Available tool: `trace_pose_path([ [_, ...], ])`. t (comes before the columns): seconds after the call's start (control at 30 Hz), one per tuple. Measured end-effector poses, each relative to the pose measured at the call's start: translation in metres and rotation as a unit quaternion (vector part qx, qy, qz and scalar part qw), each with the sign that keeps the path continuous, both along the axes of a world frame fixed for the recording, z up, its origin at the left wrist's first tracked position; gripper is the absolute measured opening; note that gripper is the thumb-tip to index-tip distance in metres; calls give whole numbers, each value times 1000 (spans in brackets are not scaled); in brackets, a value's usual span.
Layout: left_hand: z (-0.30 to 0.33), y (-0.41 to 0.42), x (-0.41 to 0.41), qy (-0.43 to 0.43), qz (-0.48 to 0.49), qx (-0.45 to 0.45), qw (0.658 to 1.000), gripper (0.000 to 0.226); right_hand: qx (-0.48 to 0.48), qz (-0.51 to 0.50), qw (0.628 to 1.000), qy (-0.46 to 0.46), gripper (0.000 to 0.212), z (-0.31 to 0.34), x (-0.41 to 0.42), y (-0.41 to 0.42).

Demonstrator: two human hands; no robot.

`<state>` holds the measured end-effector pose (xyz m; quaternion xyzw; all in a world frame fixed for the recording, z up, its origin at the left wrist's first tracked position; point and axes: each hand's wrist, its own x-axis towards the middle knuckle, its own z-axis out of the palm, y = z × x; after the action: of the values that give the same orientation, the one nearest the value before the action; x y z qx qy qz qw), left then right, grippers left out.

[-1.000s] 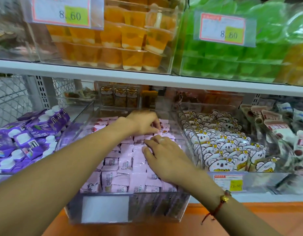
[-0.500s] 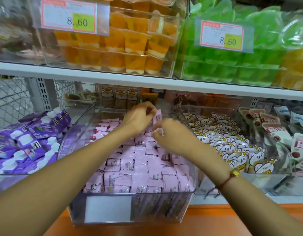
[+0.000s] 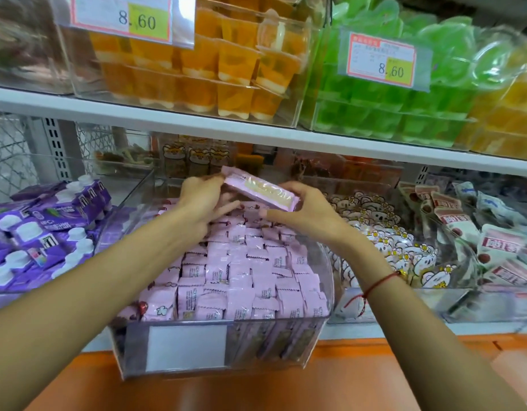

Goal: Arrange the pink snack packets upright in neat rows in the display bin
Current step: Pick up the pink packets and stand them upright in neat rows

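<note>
I had one pink packet [image 3: 260, 188] up above the back of the display bin [image 3: 326, 262], tilted, my left hand [image 3: 201, 200] pinching its far-left end and my right hand [image 3: 305, 213] curled round the near-right end. Below, the pink snack packets [image 3: 241, 274] stood upright in packed rows. Purple cartons [image 3: 48, 229] lay left.
</note>
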<state>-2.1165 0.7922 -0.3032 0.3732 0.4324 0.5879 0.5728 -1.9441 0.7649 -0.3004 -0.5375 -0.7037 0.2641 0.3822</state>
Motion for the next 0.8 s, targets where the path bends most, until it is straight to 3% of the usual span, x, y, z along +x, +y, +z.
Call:
trace_pose_path([
  [0.07,0,-3,-7,-38,-44,-45,997,22,41,-1,999,32,39,-1,-5,-3],
  [0.13,2,-4,-13,15,-73,-43,996,25,32,19,994,102,29,3,-7,-8],
  [0.23,5,-9,-20,93,-97,-38,990,21,3,24,993,114,17,8,-6,-11],
  [0.3,5,-12,-21,187,-115,-6,976,29,-27,-25,990,137,33,10,-5,-8],
  [0.37,5,-12,-17,300,-137,58,942,51,-63,-77,982,161,45,14,-4,-5],
  [0.43,5,-14,-14,358,-166,132,909,57,-93,-92,979,154,54,16,0,-5],
  [0.53,4,-10,-14,349,-199,133,906,48,-125,-84,981,118,65,16,5,-5],
  [0.63,-2,-6,-13,287,-213,87,930,56,-129,-80,974,169,74,15,11,1],
  [0.8,-12,2,-6,274,-194,58,940,55,-125,7,961,245,39,12,26,5],
])
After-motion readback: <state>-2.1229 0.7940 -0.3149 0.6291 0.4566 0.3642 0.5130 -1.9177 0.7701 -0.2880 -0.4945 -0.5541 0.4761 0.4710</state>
